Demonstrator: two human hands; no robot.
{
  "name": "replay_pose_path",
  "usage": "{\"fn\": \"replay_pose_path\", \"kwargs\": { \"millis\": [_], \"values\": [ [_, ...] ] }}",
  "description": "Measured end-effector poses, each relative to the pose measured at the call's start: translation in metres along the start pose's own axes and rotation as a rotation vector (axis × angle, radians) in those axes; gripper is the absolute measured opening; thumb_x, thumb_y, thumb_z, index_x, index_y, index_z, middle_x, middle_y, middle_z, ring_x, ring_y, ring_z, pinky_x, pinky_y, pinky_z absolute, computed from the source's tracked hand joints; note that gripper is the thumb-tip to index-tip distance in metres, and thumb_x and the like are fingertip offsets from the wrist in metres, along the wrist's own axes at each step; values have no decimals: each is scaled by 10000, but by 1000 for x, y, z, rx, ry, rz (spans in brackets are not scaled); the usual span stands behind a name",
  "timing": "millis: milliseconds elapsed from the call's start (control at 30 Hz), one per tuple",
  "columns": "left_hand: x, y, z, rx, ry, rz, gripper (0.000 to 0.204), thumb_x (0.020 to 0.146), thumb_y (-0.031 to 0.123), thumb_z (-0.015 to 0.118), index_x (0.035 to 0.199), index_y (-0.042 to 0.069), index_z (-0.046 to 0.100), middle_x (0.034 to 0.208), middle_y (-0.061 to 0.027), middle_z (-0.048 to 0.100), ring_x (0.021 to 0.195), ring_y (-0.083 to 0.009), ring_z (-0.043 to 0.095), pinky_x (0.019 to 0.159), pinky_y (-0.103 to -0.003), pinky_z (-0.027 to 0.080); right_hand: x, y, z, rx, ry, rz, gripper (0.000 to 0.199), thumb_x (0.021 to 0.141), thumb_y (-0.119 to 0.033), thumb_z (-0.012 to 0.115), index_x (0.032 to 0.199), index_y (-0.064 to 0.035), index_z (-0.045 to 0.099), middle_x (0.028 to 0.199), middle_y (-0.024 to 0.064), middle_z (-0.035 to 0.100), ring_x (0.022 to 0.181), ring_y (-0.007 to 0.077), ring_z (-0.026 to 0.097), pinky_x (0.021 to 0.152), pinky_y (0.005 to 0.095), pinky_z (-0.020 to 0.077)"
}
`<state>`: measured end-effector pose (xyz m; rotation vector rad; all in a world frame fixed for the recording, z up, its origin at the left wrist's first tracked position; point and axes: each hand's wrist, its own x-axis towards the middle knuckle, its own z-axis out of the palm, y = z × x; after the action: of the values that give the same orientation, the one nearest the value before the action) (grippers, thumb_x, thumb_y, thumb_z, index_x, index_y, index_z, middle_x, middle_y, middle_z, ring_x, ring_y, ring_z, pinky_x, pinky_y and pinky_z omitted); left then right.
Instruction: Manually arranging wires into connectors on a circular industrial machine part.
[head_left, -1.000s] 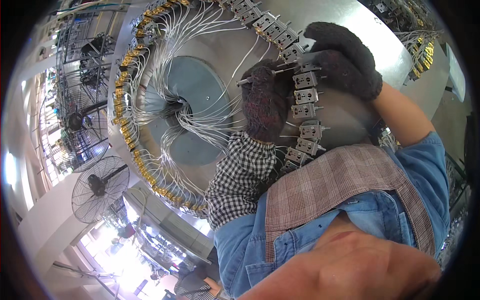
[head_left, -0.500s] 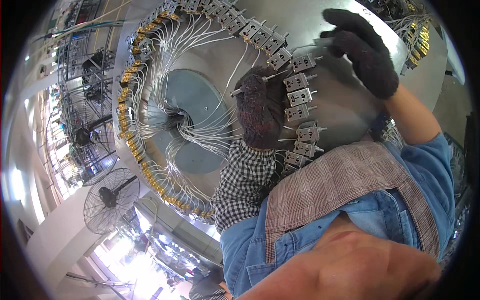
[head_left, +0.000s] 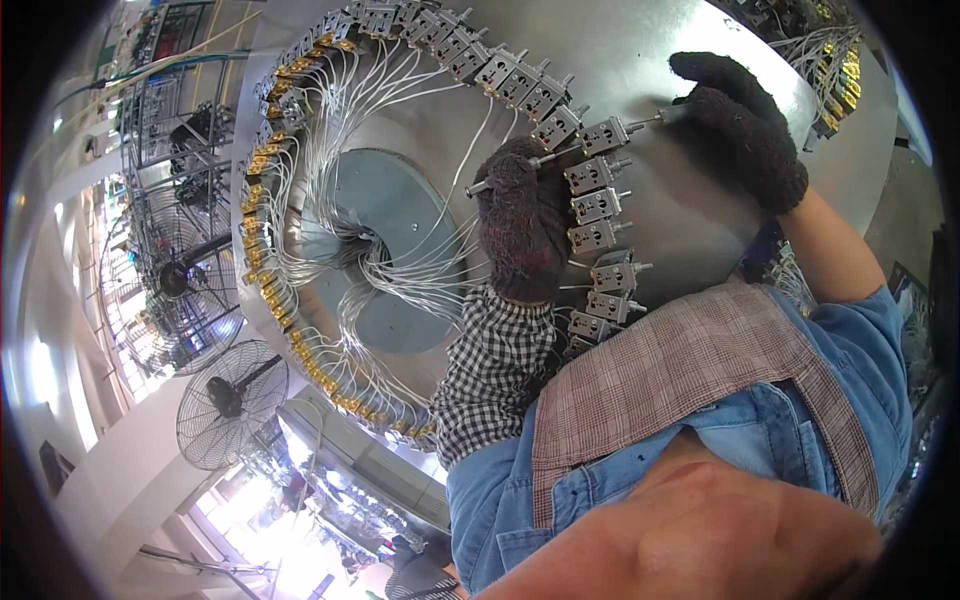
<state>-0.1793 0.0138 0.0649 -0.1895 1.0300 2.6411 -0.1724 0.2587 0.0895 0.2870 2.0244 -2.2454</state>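
My left hand [head_left: 520, 225], in a dark knitted glove, is closed round a slim metal rod [head_left: 545, 158] with a wider end. The rod's far end reaches the left side of a small silver metal block [head_left: 603, 135] in the curved row. To the right, my gloved right hand [head_left: 748, 130] pinches a thin metal tool [head_left: 655, 118]. Its tip meets or nearly meets the stud on the block's right side; contact is too small to tell. Below my right hand's level, more silver blocks [head_left: 596, 206] with holes and studs sit along the row.
A round metal table [head_left: 690, 225] carries a ring of blocks, with brass-coloured parts [head_left: 262, 205] on the left. White wires [head_left: 330, 130] run from them to a grey central disc [head_left: 410, 320]. Another wired cluster [head_left: 840, 80] lies far right. A fan [head_left: 228, 400] stands lower left.
My right hand has come down and nearer, bringing the thin tool from beyond the block to the stud on its right side. My left hand keeps its grip on the rod.
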Motion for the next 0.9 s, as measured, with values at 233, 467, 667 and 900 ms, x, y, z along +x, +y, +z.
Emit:
{"fn": "replay_pose_path", "kwargs": {
  "millis": [233,467,667,900],
  "values": [
    [0,-2,-8,16,48,38,222,934,145,491,1112,12,499,1055,-145,572,1012,-292,586,897,-420,485,4,-7,10,-194,-25,14,371,840,-174,550,1199,-82,567,1034,48,627,921,125,582,861,288,454],
    [4,-5,-9,81,52,31,175,932,119,493,1073,16,503,1072,-114,535,972,-255,592,878,-398,499,6,6,6,-264,-55,-124,344,876,-177,532,1206,-88,567,1141,55,586,936,149,591,879,291,451],
    [7,-2,-5,72,56,58,201,933,155,497,1091,30,505,1054,-122,553,916,-259,612,845,-398,509,15,0,10,-214,-137,-281,322,903,-177,522,1209,-87,560,1164,57,570,957,158,598,874,295,462],
    [5,1,-5,2,52,2,230,918,167,527,1106,35,508,1010,-141,589,890,-259,621,797,-363,528,19,-1,12,-669,-96,-423,307,924,-180,498,1215,-96,551,1102,77,601,944,178,608,832,292,484]
  ]
}}
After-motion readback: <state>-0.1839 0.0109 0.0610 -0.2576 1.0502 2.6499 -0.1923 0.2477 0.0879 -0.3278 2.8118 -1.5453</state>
